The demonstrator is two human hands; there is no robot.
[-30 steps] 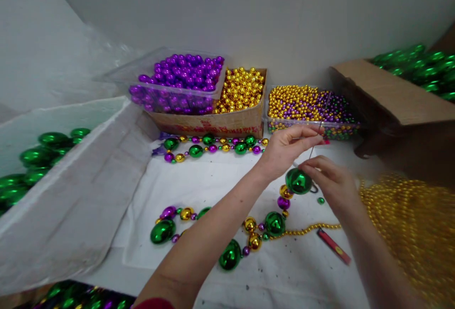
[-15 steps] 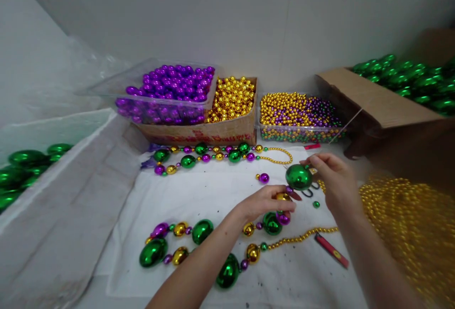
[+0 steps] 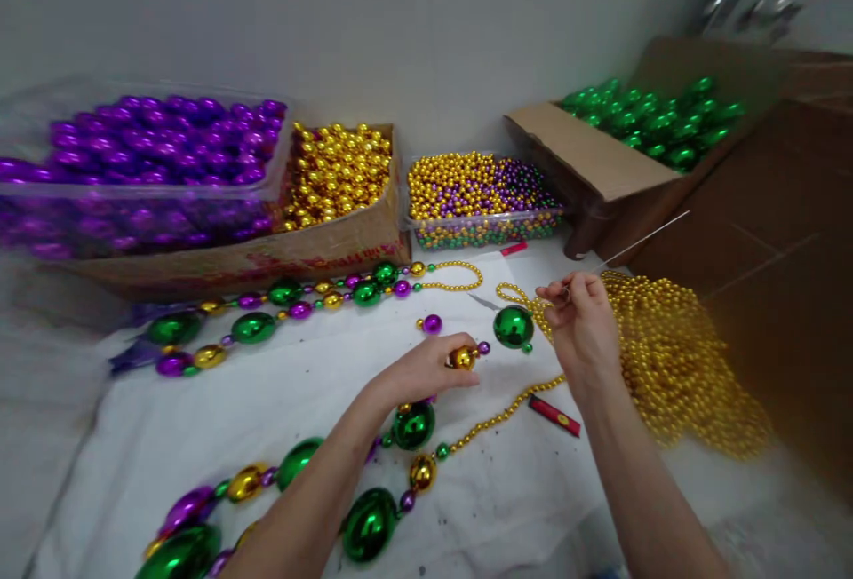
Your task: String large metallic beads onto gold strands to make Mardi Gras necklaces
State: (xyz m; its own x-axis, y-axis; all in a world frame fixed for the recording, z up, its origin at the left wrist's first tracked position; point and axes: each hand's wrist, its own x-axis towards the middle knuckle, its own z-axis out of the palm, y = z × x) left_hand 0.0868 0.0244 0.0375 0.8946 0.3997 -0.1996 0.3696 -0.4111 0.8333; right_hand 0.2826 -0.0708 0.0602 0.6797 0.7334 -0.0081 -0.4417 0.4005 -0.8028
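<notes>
the necklace at lower centre looks partly strung; the left hand grips a gold ball, the right hand a needle; a central purple ball seems unthreaded.

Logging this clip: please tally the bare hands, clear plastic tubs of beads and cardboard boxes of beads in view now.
Bare hands: 2 (left hand, right hand)
Clear plastic tubs: 2 (purple-bead tub, mixed-bead tub)
Cardboard boxes: 2 (gold-bead box, green-bead box)
Total: 6
</notes>
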